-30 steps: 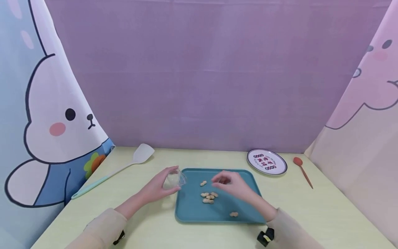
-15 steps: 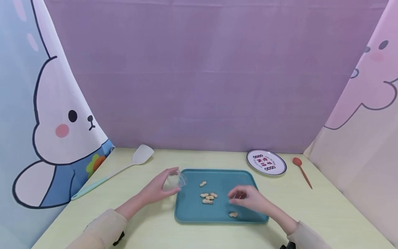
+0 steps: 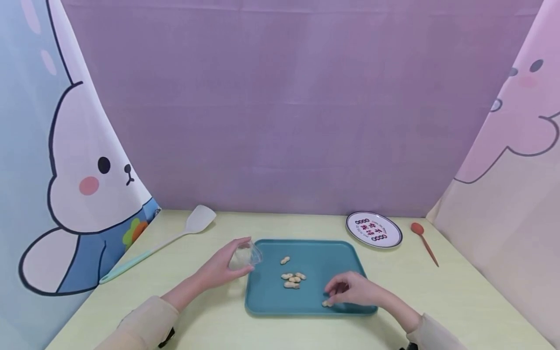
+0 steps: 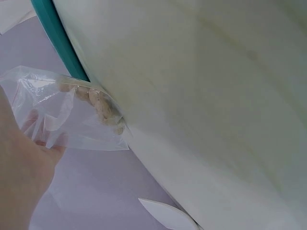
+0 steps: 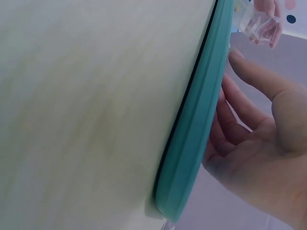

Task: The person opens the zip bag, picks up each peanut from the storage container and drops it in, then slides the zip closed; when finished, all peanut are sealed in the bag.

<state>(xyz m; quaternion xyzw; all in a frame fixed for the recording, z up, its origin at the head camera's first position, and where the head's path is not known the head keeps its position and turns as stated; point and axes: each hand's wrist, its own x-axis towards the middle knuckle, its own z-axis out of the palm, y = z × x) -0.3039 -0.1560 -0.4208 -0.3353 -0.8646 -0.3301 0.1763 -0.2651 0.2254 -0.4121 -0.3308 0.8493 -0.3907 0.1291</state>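
So the peanut (image 3: 325,304) in question is on the tray (image 3: 323,255), toward its near right corner — just at the right hand's (image 3: 354,289) thumb tip, poking out to the left of it. That hand is easily the nearer one; the left hand (image 3: 225,260) is over by the tray's left edge, thumb and fingers round a clear bag (image 4: 91,129) with some nuts in it. Right grip: fingers curved, thumb slightly apart from them, can't tell whether it actually has hold of anything. Long axis? Can't tell either, too much is covered. What shows is pale tan, much like the cluster (image 3: 294,279) near the tray's middle.
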